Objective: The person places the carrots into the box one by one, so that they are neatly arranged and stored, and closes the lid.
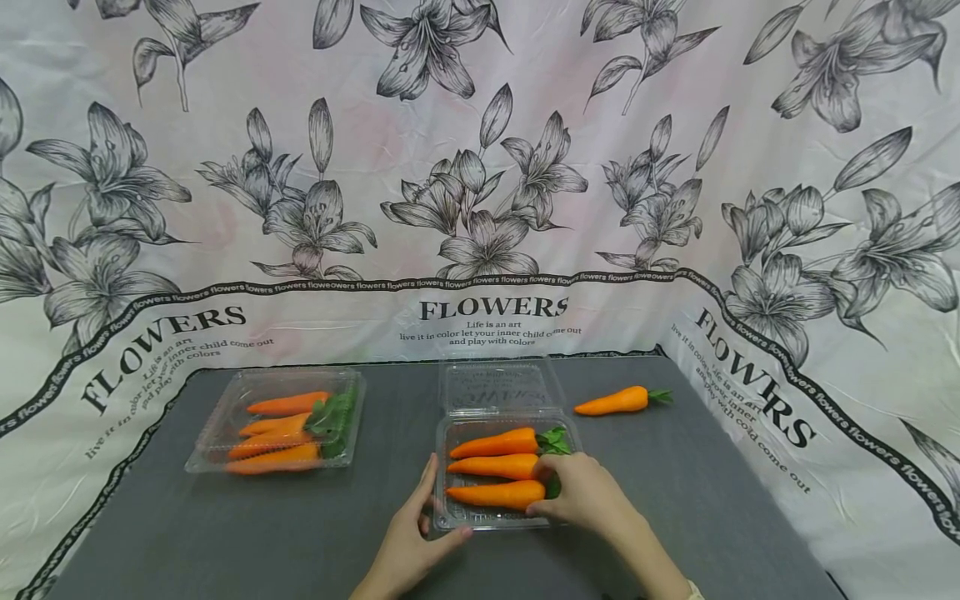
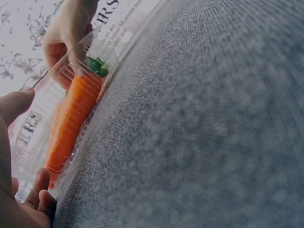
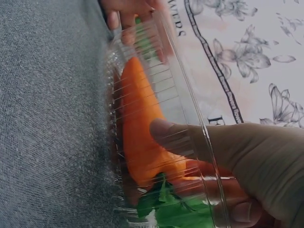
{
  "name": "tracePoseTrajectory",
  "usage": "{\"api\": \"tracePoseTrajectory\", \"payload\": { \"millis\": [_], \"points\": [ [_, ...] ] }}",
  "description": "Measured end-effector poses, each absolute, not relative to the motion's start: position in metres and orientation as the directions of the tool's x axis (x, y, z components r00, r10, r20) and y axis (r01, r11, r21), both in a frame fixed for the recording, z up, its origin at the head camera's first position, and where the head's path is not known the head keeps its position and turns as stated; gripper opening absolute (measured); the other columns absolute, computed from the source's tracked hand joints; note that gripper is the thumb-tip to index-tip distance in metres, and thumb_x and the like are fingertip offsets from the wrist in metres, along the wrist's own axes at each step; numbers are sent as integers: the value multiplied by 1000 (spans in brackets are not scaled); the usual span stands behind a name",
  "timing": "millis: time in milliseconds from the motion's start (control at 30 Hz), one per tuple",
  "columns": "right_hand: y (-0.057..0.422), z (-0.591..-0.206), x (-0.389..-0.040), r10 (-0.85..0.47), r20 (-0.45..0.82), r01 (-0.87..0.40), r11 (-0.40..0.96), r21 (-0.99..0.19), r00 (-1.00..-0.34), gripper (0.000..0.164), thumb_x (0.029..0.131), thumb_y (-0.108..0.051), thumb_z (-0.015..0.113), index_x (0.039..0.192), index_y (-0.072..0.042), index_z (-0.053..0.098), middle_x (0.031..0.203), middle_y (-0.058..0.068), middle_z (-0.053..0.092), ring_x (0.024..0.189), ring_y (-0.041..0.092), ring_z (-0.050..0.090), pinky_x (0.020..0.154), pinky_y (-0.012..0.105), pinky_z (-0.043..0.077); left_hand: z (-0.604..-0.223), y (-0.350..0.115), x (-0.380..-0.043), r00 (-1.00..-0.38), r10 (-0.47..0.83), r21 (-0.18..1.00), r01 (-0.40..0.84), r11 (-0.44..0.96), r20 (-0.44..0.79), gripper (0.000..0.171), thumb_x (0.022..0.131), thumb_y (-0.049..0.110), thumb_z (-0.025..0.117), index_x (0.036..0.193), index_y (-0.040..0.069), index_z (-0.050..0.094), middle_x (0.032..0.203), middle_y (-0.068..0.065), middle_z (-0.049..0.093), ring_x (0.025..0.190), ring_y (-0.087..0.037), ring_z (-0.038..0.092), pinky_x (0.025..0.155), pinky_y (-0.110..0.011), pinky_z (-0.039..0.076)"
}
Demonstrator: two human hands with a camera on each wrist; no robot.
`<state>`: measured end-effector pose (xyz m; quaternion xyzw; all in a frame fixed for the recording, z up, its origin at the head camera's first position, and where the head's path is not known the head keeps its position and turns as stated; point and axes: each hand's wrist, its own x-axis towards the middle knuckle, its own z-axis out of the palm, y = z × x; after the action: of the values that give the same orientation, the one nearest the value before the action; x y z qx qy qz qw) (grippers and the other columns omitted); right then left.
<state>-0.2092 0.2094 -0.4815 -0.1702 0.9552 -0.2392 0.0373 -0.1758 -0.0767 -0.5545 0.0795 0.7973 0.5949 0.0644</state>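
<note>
A clear plastic clamshell box (image 1: 442, 521) stands with its lid (image 1: 498, 387) raised at the back. Three orange carrots lie side by side inside, tips to the left: a far carrot (image 1: 495, 442), a middle carrot (image 1: 491, 467) and a near carrot (image 1: 495, 495). My left hand (image 1: 412, 525) holds the box's near left corner, thumb at the front rim, fingers along the left side. Reaching into the box, my right hand (image 1: 585, 492) grips the near carrot by its leafy end. Through the clear wall, the right wrist view shows the thumb (image 3: 171, 133) against this carrot (image 3: 137, 118).
To the left sits another clear plastic box (image 1: 225, 400), its lid down, with several carrots (image 1: 281, 446) in it. A single loose carrot (image 1: 615, 402) lies at the back right of the grey table (image 1: 360, 517). A flower-printed cloth (image 1: 360, 325) hangs behind and around the sides.
</note>
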Motion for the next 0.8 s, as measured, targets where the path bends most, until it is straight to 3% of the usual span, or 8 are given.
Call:
{"api": "tracePoseTrajectory", "payload": {
  "millis": [133, 300, 467, 533, 667, 800],
  "points": [
    [214, -480, -211, -344, 35, -313, 800, -513, -938, 36, 78, -38, 96, 102, -19, 78, 93, -11, 74, 87, 12, 69, 77, 37, 57, -555, -77, -176, -979, 203, 958, 53, 282, -6, 109, 88, 37, 89, 172, 26, 21, 174, -11, 25, 65, -8, 31, 58, -22, 33],
    [225, -473, -214, -313, 76, -301, 775, -555, -947, 33, 85, -36, 91, 108, -16, 78, 99, -6, 77, 85, 12, 70, 78, 36, 58, -554, -78, -176, -978, 207, 962, 50, 267, -7, 109, 88, 36, 89, 172, 24, 20, 175, -13, 22, 65, -8, 31, 58, -22, 33],
    [239, -475, -222, -202, 223, -298, 734, -610, -954, 33, 93, -27, 85, 120, -10, 77, 111, 7, 79, 47, 4, 46, 50, 28, 46, -553, -78, -176, -980, 199, 957, 44, 287, -15, 110, 87, 39, 89, 172, 28, 21, 175, -9, 23, 66, -8, 31, 59, -22, 33],
    [247, -479, -225, -155, 274, -301, 701, -647, -949, 35, 94, -24, 83, 124, -8, 75, 116, 11, 77, 38, 3, 34, 40, 27, 37, -552, -78, -176, -980, 198, 957, 44, 286, -14, 110, 87, 38, 89, 172, 28, 21, 175, -9, 25, 66, -8, 31, 59, -22, 33],
    [264, -488, -231, -84, 333, -300, 674, -675, -939, 37, 96, -22, 82, 129, -9, 72, 118, 13, 77, 33, 0, 27, 36, 27, 33, -552, -79, -176, -980, 200, 956, 45, 289, -14, 109, 87, 38, 89, 172, 27, 21, 173, -11, 29, 67, -8, 31, 59, -22, 33],
    [281, -501, -235, -50, 337, -277, 689, -669, -940, 38, 97, -23, 81, 132, -15, 71, 85, 10, 77, 33, -1, 24, 35, 26, 31, -552, -78, -175, -979, 203, 956, 43, 291, -17, 109, 88, 38, 88, 172, 27, 20, 173, -13, 29, 67, -8, 31, 59, -22, 33]
  ]
}}
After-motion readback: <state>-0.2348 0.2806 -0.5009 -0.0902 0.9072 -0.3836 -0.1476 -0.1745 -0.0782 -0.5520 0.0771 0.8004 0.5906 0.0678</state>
